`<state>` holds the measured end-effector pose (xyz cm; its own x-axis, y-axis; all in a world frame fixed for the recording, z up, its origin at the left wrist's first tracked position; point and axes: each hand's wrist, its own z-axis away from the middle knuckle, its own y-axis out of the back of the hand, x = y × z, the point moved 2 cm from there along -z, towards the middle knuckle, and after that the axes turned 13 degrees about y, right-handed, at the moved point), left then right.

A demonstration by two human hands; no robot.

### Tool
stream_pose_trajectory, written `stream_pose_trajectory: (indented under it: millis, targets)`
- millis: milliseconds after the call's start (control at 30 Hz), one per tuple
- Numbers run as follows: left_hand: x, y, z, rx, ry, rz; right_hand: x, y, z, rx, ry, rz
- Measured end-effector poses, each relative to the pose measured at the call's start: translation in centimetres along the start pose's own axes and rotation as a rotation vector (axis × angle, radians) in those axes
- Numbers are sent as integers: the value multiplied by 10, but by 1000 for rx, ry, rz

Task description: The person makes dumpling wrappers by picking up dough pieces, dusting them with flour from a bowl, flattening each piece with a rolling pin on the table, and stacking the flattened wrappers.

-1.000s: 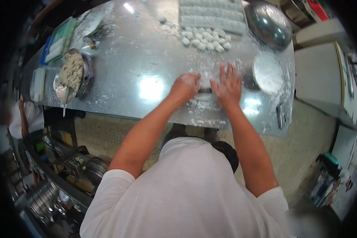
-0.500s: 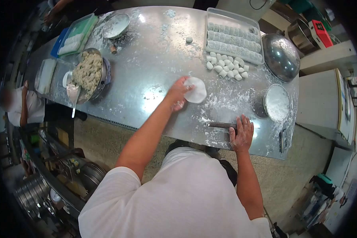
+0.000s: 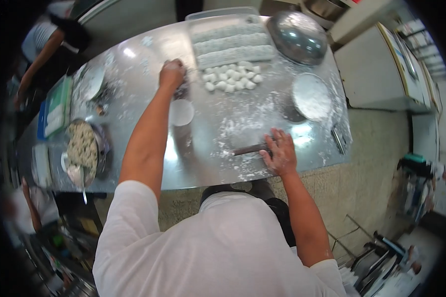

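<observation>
My left hand (image 3: pixel 172 74) reaches far across the metal table, its fingers curled closed near the tray's left side. They cover the spot where a lone dough piece lay, so whatever they hold is hidden. Just below that wrist lies a round, flat dough wrapper (image 3: pixel 182 113). My right hand (image 3: pixel 281 152) lies flat with fingers spread over the right end of a dark rolling pin (image 3: pixel 249 149). Several small white dough pieces (image 3: pixel 229 78) sit in a cluster beside a clear tray (image 3: pixel 218 14) that holds rows of pale, floured pieces.
A bowl of filling (image 3: pixel 82 148) with a spatula stands at the left, near a green tray (image 3: pixel 59 106) and a floured bowl (image 3: pixel 92 83). On the right are a bowl of flour (image 3: pixel 312 97), an upturned metal bowl (image 3: pixel 298 37) and a metal tool (image 3: pixel 338 141). Other people stand at the left.
My left hand has let go of the wrapper, moved farther across the table and closed over the lone dough piece's spot. My right hand stays on the rolling pin. The view has shifted.
</observation>
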<state>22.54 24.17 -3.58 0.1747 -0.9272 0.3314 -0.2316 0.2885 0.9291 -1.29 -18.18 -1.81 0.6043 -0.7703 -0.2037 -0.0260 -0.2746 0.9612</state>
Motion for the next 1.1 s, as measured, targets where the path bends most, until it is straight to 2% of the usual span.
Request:
stream_pose_trajectory:
  millis: [33,100,133,200,233,300,333,433,467,533,567,600,667,733,800,833,867,933,967,1000,1067,1100]
  targets:
    - [3,2,3,56,-37,43,1,0,1,15,-31,7]
    - [25,15,18,43,260,399,2,-2,1,16,-9,-30]
    - [46,22,26,28,238,398,3,-2,2,22,-35,-29]
    - [94,30,41,-259,489,940,7,0,0,47,10,-68]
    - [121,29,45,-273,468,947,12,0,-2,56,-10,-54]
    - [187,22,58,-609,81,1014,17,-4,-6,118,65,-128]
    - [225,22,69,-650,47,1019,22,-6,-7,147,82,-147]
    - [338,34,106,-451,-353,441,30,-17,-7,203,114,-198]
    - [360,20,111,-478,-401,456,31,-28,-4,268,103,-195]
    - [385,-23,114,-439,-546,280,31,-40,-1,441,130,-190]
    - [388,-60,107,-416,-681,46,32,-40,-1,549,167,-192]
    - [393,-69,110,-423,-700,44,34,-39,-2,557,149,-186]
    - [394,-77,121,-440,-667,-103,32,-36,-5,382,168,-245]
    - [397,-80,120,-461,-634,-167,33,-25,-4,363,159,-251]
    - [396,-73,116,-409,-853,-158,33,-19,-5,260,173,-229]
    - [399,-67,112,-331,-1031,17,34,-17,-5,267,175,-236]
    - [401,-69,112,-331,-1030,9,36,-14,-5,252,177,-259]
    - [426,-30,124,-666,-388,5,37,-13,-3,239,192,-297]
    - [412,-47,124,-619,-448,9,37,-13,-2,257,178,-328]
    - [393,-59,125,-581,-616,-11,37,-13,-4,276,173,-359]
    - [364,-92,113,-352,-916,33,36,-20,-3,434,163,-332]
    - [367,-84,109,-340,-837,27,36,-24,-3,495,147,-375]
